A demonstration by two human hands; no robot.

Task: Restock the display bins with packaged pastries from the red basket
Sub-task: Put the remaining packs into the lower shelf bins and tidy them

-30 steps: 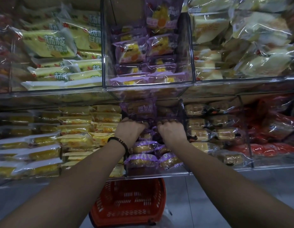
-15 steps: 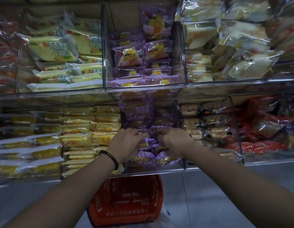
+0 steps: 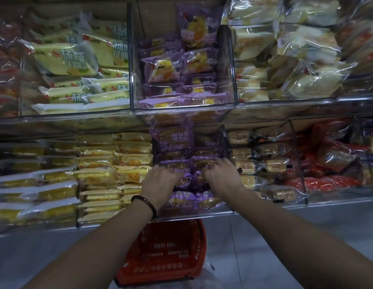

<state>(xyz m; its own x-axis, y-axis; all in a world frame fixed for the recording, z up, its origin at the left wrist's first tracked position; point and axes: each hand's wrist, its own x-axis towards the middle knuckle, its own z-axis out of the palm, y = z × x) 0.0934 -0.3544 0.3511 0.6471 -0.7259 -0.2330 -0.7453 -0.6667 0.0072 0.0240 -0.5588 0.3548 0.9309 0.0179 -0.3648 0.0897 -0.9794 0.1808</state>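
Here, left hand (image 3: 160,181), right hand (image 3: 222,177) (gripping purple pastries (image 3: 178,164))

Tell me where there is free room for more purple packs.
The upper purple bin has bare room at its top left, between its left wall and the upright pack, above the stack. The lower purple bin, where the left hand and right hand reach in, is crowded.

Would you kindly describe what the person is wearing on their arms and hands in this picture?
The left forearm and right forearm are bare, with no sleeves in view. The left hand and right hand wear no gloves. A thin dark bracelet circles the left wrist, with a small paler piece on it. No watch shows; rings are too small to tell.
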